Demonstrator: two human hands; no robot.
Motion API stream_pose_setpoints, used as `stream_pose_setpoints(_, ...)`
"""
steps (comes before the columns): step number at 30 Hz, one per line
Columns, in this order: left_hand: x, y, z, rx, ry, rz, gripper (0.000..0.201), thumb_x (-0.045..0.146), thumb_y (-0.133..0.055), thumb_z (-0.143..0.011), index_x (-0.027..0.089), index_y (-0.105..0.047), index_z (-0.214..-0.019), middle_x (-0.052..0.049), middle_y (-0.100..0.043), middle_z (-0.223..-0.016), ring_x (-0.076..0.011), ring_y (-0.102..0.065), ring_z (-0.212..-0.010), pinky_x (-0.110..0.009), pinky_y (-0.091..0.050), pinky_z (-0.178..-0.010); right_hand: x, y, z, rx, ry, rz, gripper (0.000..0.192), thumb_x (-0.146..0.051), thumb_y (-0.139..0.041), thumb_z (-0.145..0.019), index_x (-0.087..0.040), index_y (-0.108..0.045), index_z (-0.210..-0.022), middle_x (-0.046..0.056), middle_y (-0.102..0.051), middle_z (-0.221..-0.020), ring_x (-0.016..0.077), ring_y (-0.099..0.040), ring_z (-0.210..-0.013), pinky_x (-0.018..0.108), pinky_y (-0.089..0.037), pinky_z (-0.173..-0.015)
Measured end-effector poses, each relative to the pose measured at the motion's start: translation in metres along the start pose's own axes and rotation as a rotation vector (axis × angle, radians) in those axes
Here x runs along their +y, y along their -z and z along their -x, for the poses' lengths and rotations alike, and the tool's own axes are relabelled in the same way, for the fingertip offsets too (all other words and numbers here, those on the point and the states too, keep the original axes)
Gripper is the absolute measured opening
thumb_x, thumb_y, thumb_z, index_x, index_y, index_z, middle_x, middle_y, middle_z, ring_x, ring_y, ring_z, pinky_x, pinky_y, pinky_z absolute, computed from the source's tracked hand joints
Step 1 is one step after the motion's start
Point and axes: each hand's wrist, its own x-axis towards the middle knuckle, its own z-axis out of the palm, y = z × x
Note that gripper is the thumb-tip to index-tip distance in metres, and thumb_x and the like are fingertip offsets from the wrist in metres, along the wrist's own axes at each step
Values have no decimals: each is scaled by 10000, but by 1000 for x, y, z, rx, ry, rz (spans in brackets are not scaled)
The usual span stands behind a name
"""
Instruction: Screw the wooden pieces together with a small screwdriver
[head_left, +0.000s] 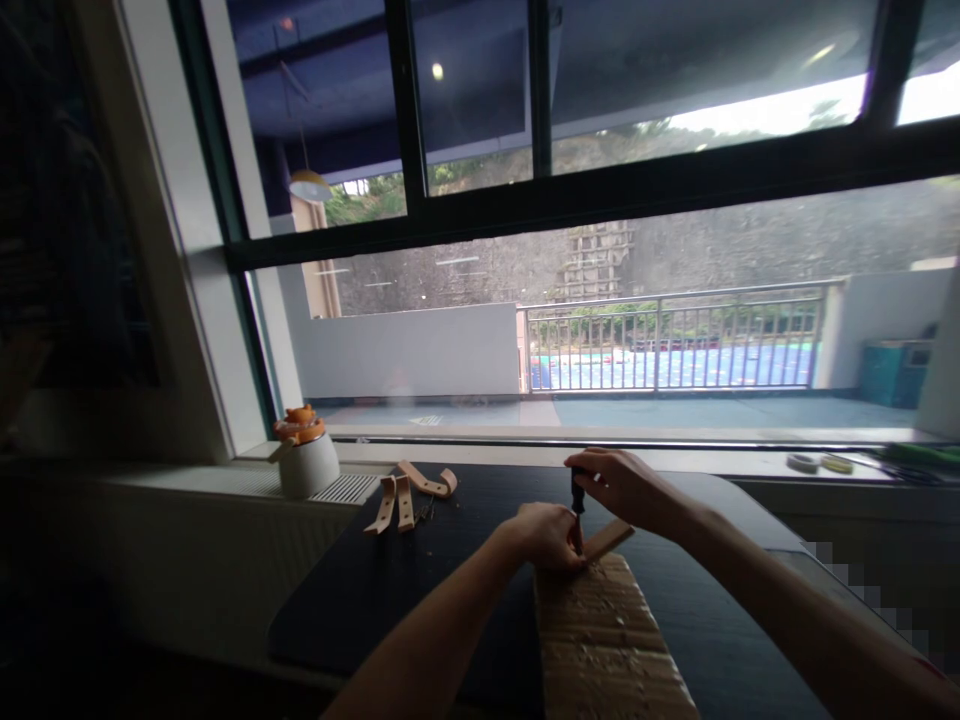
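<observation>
My right hand (611,485) is wrapped round the black handle of a screwdriver (578,497), which stands upright with its tip pointing down. Low beside the tip, my left hand (549,535) is closed, its fingers gripping the near end of a pale wooden strip (609,540). The strip slants up to the right at the far end of a brown, ridged board (607,640). My left fingers hide the point where the screwdriver meets the wood. Left of my hands lie several bent wooden pieces with holes (406,503) and a few small screws (425,512).
The dark table (337,590) stands against a white windowsill. A grey pot with an orange lid (309,465) sits on the ledge at the left. Rolls of tape (802,462) lie on the sill at the right. A large window with dark frames is ahead.
</observation>
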Motion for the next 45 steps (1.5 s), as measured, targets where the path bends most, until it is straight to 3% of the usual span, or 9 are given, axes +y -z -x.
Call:
stream_pose_setpoints(11,4,2,3,4,-2,-1,295,421,-622,-720,263,-708,-955,3,-723,-966,-230,-671,-900,-260,-498,-695,-7,1,-3,-15,2,19,266,-189,-499,-865,-169,-706,-1030,94,-718,-930,202,-656,-753,289,-462,-656)
stream_pose_setpoints(17,3,2,4,1,1,-11,303,447,-600,-738,275,-705,-965,9,-721,-956,-228,-673,-895,-262,-500,-710,-9,7,-5,-36,40,0,277,-181,-479,-880,-191,-732,-992,89,-725,-970,200,-671,-821,278,-475,-714)
stream_pose_setpoints(23,3,1,2,6,12,-19,324,443,-609,-721,274,-699,-981,-5,-722,-1000,-259,-671,-928,-312,-513,-770,-7,9,-5,-30,29,-14,261,-211,-489,-884,-205,-745,-931,75,-735,-871,190,-662,-732,272,-477,-658)
stream_pose_setpoints(30,3,2,4,6,7,-13,303,439,-604,-725,278,-701,-963,4,-726,-988,-238,-673,-920,-279,-507,-750,-10,7,-6,-37,27,1,255,-243,-492,-891,-221,-746,-897,67,-728,-828,188,-655,-707,274,-459,-643)
stream_pose_setpoints(35,5,4,5,-5,4,-27,304,414,-603,-711,288,-701,-970,11,-726,-982,-235,-676,-903,-276,-507,-732,-9,12,-8,-66,17,22,265,-191,-525,-833,-218,-748,-973,53,-745,-830,175,-654,-659,254,-438,-582)
stream_pose_setpoints(45,0,-3,-1,6,-3,-18,327,469,-618,-715,272,-691,-965,0,-720,-985,-230,-666,-910,-274,-502,-740,-1,9,-9,-76,4,76,283,-205,-492,-833,-215,-761,-922,55,-755,-882,195,-673,-741,280,-469,-660)
